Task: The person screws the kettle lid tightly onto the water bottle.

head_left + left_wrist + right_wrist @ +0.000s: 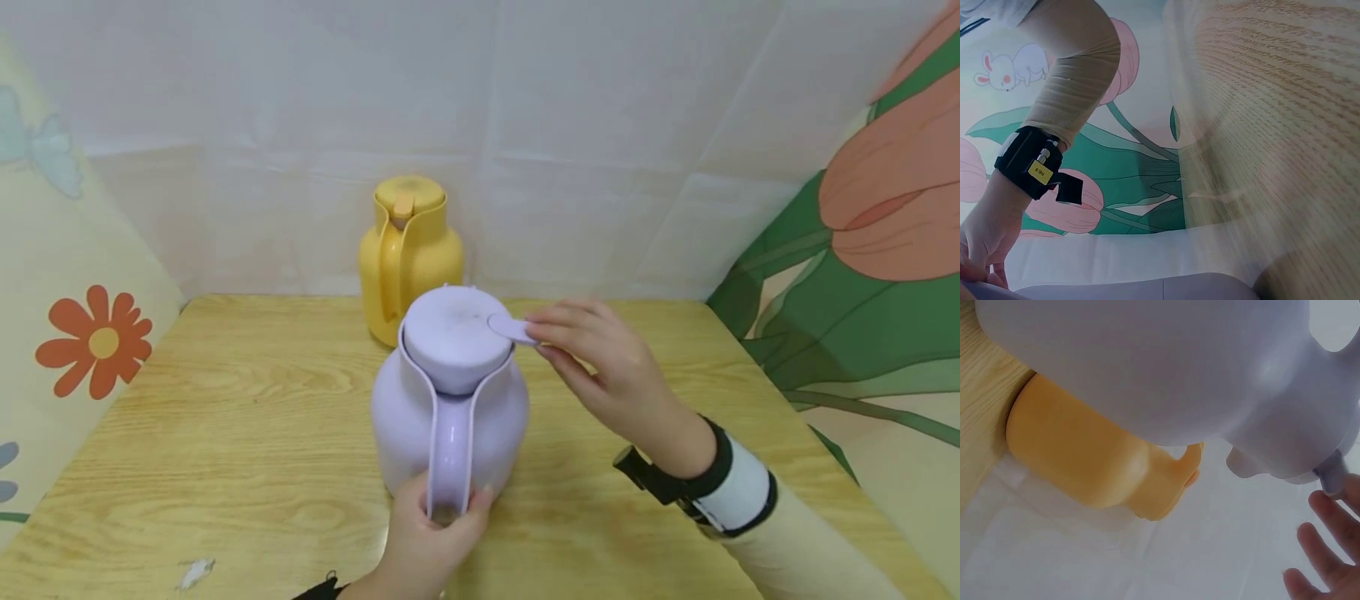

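A lavender thermos jug [397, 425] stands in the middle of the table in the head view, its handle facing me. My left hand [427, 546] grips the lower part of the handle [452, 450], thumb to the right of it. On top sits the round lid [442, 333], a small lever tab [512, 327] sticking out at its right. My right hand [611, 371] pinches this tab between thumb and fingers. In the right wrist view the tab [1333, 475] meets the fingertips, while the other fingers spread loosely. The left wrist view does not show the left hand.
Behind the lavender jug, near the white back sheet [585, 217], stands a yellow thermos jug [431, 258]. The wooden table [262, 433] has a pale worn patch [197, 573] at its front left. Flower-printed panels [885, 217] rise at both sides.
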A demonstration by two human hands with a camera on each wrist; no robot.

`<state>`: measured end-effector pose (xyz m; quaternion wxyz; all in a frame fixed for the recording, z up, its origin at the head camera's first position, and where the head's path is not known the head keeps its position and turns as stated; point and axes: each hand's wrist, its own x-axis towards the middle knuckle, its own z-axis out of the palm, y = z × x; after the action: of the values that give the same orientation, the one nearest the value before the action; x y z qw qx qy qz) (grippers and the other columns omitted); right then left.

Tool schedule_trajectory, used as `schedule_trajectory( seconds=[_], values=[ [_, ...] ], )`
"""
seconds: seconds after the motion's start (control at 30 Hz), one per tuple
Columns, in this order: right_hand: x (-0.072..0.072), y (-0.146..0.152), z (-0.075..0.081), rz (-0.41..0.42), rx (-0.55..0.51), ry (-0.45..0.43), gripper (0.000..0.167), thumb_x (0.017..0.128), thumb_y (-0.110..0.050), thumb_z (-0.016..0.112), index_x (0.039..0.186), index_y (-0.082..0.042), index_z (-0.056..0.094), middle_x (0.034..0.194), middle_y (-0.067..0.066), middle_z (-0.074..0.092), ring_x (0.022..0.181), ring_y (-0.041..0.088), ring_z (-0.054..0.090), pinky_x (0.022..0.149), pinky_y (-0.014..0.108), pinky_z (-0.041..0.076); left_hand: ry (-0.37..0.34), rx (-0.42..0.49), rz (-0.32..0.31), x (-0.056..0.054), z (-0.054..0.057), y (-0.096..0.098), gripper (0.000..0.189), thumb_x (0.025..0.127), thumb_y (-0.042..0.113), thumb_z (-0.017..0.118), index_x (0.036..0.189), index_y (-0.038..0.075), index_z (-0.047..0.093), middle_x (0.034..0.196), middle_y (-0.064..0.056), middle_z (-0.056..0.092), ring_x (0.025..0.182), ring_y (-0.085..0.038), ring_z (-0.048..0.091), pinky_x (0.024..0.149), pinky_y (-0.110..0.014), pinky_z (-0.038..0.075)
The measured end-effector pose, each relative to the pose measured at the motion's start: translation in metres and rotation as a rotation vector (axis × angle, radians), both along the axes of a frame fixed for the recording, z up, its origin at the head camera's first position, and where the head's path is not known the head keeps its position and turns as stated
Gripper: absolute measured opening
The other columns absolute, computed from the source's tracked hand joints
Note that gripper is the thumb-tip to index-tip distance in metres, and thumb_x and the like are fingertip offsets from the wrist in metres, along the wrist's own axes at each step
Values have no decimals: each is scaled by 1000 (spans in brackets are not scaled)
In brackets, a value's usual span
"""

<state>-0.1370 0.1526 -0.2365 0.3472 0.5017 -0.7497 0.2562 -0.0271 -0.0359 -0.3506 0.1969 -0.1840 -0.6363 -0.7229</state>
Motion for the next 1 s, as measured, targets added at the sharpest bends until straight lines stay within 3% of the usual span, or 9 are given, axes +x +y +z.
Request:
schedule_trajectory(
  seconds=[0.17, 0.43, 0.63, 0.8, 1.0],
  values=[
    [3, -2, 0, 27, -28, 45, 35, 101, -24, 52, 101, 5, 71, 101, 16, 70, 97, 34, 60, 95, 28, 43, -14, 0, -2, 0, 1, 1, 17, 76, -10, 67, 70, 1, 55, 60, -13, 50, 61, -4, 49, 53, -28, 42],
    [8, -6, 0, 40, -78, 39, 32, 100, -23, 54, 100, 4, 71, 99, 14, 70, 95, 33, 61, 94, 28, 44, -42, 12, 2, 0, 2, 1, 17, 76, -10, 68, 70, 0, 55, 61, -13, 50, 61, -3, 49, 53, -27, 43],
    [10, -7, -1, 43, -62, 58, 31, 100, -23, 55, 98, 4, 71, 98, 14, 70, 95, 32, 60, 95, 26, 43, -18, 4, 7, -1, 1, 1, 17, 76, -9, 68, 70, 1, 56, 61, -13, 51, 63, -4, 50, 55, -28, 43],
    [11, -10, -4, 76, -109, 53, 29, 99, -22, 56, 96, 3, 71, 96, 15, 70, 93, 32, 59, 93, 27, 44, -1, -7, 14, -1, 1, 0, 16, 76, -9, 68, 70, 1, 56, 61, -13, 52, 63, -3, 50, 54, -27, 43],
    [10, -14, -3, 116, -95, 129, 26, 99, -21, 57, 94, 0, 71, 99, 17, 68, 93, 34, 59, 91, 30, 45, -3, -17, 11, -1, 2, -1, 16, 76, -8, 68, 70, 1, 57, 60, -12, 51, 62, -3, 49, 54, -26, 43]
  ],
)
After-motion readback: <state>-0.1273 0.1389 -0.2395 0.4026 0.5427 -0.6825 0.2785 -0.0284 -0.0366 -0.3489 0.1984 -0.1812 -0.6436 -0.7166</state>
